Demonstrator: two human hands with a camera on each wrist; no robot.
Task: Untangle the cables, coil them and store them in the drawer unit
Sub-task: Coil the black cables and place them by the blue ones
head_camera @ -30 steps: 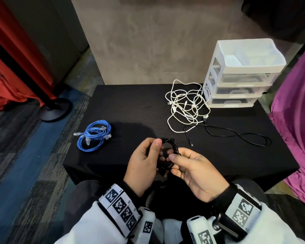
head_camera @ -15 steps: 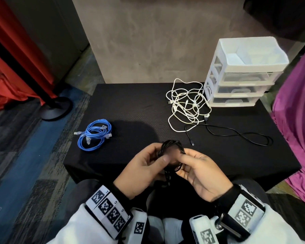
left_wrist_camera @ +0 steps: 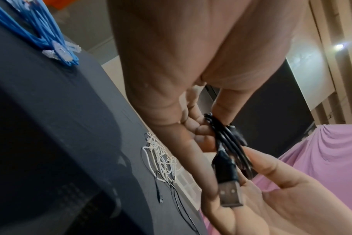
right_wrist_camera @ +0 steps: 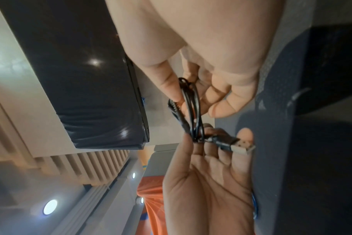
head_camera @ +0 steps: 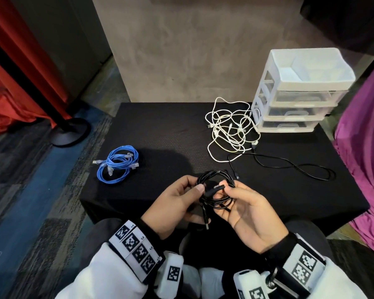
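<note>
A coiled black cable (head_camera: 216, 192) is held up between both hands over the near edge of the black table (head_camera: 160, 130). My left hand (head_camera: 198, 184) pinches its left side between thumb and fingers (left_wrist_camera: 221, 111). My right hand (head_camera: 229, 190) pinches the right side, thumb (right_wrist_camera: 169, 85) on the loops. A USB plug (left_wrist_camera: 230, 194) dangles below the coil (right_wrist_camera: 191, 108). The white drawer unit (head_camera: 294, 89) stands at the back right with its drawers pushed in.
A coiled blue cable (head_camera: 117, 164) lies at the table's left. A tangle of white cables (head_camera: 231, 130) lies in front of the drawer unit, with a loose black cable (head_camera: 289, 167) running right from it. Purple cloth (head_camera: 365, 147) hangs at the right.
Both hands have shifted their grip and turned the black coil; its loops now show wider between them and a plug end hangs below. The other cables have not moved.
</note>
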